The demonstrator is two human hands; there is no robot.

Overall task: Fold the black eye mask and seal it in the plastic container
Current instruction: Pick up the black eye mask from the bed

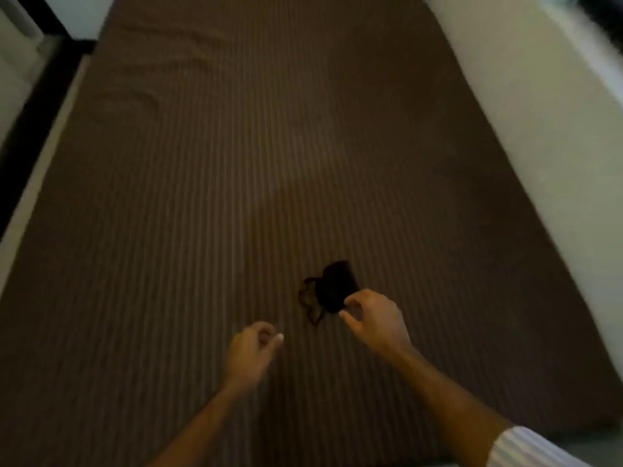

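The black eye mask (335, 286) lies bunched on the brown striped bed sheet (236, 163), its thin strap (308, 301) looping out to the left. My right hand (372, 318) rests at the mask's near right edge, thumb and fingers pinched at the fabric. My left hand (253, 352) hovers just above the sheet to the left of the strap, fingers loosely curled, holding nothing. No plastic container shows in this view. The picture is dim and blurred.
The brown striped sheet covers a long bed that runs away from me. A white wall (526, 129) borders it on the right. A dark gap and pale floor (20, 106) lie along the left edge.
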